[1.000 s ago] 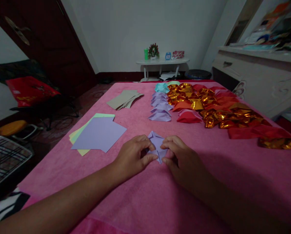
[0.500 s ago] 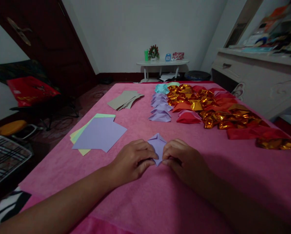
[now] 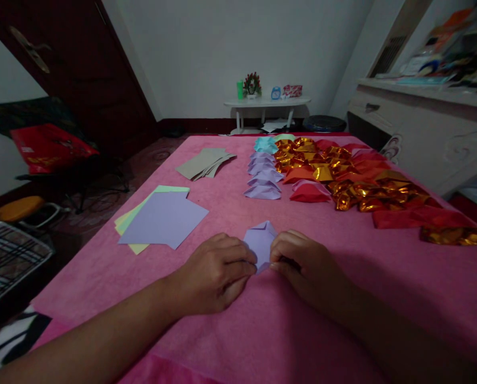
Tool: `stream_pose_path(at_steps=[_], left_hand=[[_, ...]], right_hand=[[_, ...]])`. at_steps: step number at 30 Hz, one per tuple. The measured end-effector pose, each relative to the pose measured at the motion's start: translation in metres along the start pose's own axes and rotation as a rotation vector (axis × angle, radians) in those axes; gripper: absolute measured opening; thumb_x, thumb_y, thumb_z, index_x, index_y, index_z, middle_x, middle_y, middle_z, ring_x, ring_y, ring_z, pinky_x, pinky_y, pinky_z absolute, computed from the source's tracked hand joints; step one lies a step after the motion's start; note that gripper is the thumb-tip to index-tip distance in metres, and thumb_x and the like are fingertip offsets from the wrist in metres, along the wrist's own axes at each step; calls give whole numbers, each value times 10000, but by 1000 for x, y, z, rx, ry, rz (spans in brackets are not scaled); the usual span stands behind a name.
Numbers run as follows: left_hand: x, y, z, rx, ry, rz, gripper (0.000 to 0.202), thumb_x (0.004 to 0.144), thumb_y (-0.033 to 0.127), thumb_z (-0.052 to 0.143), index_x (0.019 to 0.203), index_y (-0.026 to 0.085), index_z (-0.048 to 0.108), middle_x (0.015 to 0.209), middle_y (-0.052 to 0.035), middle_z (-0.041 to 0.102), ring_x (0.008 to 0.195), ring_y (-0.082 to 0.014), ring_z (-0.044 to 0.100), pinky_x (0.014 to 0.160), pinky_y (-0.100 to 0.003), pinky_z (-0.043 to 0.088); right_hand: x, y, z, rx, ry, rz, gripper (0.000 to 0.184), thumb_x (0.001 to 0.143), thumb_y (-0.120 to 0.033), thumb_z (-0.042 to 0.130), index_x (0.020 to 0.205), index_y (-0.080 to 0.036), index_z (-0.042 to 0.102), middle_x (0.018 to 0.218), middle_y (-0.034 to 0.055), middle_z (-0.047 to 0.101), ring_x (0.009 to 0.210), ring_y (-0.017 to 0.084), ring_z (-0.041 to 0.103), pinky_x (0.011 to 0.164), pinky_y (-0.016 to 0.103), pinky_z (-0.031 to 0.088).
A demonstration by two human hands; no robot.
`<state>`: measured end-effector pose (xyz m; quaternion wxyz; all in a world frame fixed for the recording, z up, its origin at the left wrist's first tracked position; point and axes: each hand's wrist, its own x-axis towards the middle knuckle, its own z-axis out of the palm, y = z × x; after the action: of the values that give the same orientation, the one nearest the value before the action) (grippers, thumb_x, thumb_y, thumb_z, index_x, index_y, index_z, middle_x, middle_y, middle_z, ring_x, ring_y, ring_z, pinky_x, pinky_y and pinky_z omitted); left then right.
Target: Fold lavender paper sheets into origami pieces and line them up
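A partly folded piece of purple origami paper [image 3: 261, 244] lies on the pink cloth [image 3: 238, 330] in front of me, with creased flaps at its far and near ends. My left hand [image 3: 222, 272] is closed on its left edge, thumb and fingers together. On its right edge, my right hand [image 3: 300, 261] pinches the paper near the lower corner. Beyond my hands stands a column of folded purple paper pieces [image 3: 262, 189]. Left of my hands is a stack of flat coloured sheets [image 3: 162, 218], purple on top with green and yellow beneath.
Shiny gold folded pieces [image 3: 302, 154] and red folded pieces [image 3: 310, 193] fill the cloth's far right. Grey sheets [image 3: 206, 162] lie at the far left. A white side table [image 3: 267, 102] stands by the wall, a cabinet [image 3: 426, 128] at the right, a red bag [image 3: 50, 149] at the left.
The paper's grip has widened: my left hand has shifted slightly down and left, my right hand slightly right. More of the purple paper shows between them, and it has turned a little.
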<state>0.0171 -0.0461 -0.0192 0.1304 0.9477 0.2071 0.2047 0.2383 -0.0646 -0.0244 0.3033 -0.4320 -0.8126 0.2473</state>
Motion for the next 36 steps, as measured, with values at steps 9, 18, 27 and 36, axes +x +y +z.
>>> stream_pose_path(at_steps=[9, 18, 27, 36], left_hand=[[-4, 0, -1, 23, 4, 57, 191, 855, 175, 515, 999, 170, 641, 1013, -79, 679, 968, -196, 599, 864, -365, 434], [-4, 2, 4, -55, 55, 56, 185, 837, 140, 531, 986, 135, 640, 978, -107, 671, 928, -200, 604, 855, -369, 475], [-2, 6, 4, -148, 113, 30, 177, 822, 105, 530, 950, 129, 649, 913, -118, 677, 865, -193, 620, 786, -350, 513], [1, 9, 4, -258, 115, -103, 168, 829, 109, 513, 940, 122, 639, 852, -97, 649, 783, -162, 579, 730, -307, 480]], right_hand=[[-1, -5, 3, -76, -19, 48, 145, 800, -88, 486, 694, -188, 480, 726, 8, 525, 727, 165, 468, 636, 284, 325], [2, -10, 8, -138, 17, 86, 166, 825, -131, 452, 678, -196, 409, 729, 19, 485, 713, 175, 431, 617, 293, 308], [0, -13, 10, -152, 44, 147, 184, 774, -65, 441, 663, -202, 387, 755, 21, 458, 713, 169, 436, 608, 281, 337], [0, -10, 8, -84, 51, 201, 185, 819, -109, 496, 673, -198, 428, 779, 11, 487, 714, 160, 464, 635, 286, 360]])
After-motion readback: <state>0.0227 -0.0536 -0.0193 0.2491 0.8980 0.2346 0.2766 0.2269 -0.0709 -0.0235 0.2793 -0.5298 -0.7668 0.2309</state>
